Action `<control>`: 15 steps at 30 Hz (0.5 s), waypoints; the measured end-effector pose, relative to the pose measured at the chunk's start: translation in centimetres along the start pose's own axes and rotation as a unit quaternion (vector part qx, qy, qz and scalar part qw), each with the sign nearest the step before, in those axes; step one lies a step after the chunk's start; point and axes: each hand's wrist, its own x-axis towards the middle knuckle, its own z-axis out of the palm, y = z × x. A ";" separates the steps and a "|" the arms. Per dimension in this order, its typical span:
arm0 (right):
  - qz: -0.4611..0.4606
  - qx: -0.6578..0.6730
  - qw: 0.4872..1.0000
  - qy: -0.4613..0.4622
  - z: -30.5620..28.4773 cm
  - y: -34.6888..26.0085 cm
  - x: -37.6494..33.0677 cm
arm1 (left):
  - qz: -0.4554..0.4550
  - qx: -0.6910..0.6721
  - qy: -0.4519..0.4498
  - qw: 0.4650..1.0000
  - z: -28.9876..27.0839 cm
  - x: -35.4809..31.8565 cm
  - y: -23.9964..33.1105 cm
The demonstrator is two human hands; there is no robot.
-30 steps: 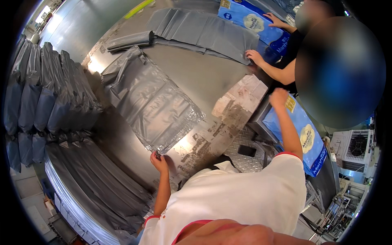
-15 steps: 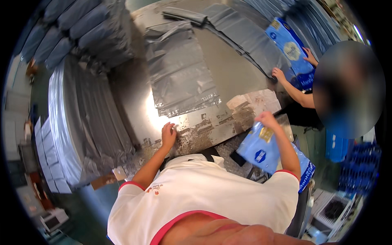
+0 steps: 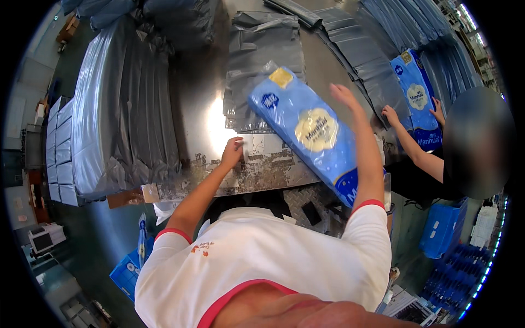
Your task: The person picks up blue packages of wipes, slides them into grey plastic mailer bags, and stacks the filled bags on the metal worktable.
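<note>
A long blue tissue pack point(image 3: 292, 117) in clear film lies slanted across the table front, over the near part of the flat grey plastic bags point(image 3: 262, 49). Its lower end reaches past the table edge, beneath my right forearm. My right hand point(image 3: 344, 95), slightly blurred, is beside the pack's right side with fingers stretched out, apparently apart from it. Near the front edge, my left hand point(image 3: 234, 148) rests at the metal table point(image 3: 199, 117) with loosely bent fingers and nothing in them. It is just below the bags' near end.
At right, a co-worker's hands point(image 3: 391, 116) handle a grey bag point(image 3: 363, 65) and another blue tissue pack point(image 3: 415, 101). Tall grey bag stacks point(image 3: 123, 109) stand at left. A blue crate point(image 3: 443, 227) is on the floor at right.
My right hand has brought the tissue pack up from beside the table onto its front and has come away from its end. The whole view has shifted; my left hand stays near the edge.
</note>
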 end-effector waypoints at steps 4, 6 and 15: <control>0.166 -0.026 0.982 -0.082 -0.7 10.3 -8.1 | -0.001 0.030 0.042 0.999 -2.3 0.5 -0.3; 0.127 -0.097 0.986 -0.043 2.1 9.3 -11.7 | 0.022 0.026 0.078 0.996 -2.9 1.3 0.9; 0.059 0.000 0.996 -0.072 18.1 3.8 -27.3 | 0.104 0.149 0.143 0.973 -6.0 18.6 3.8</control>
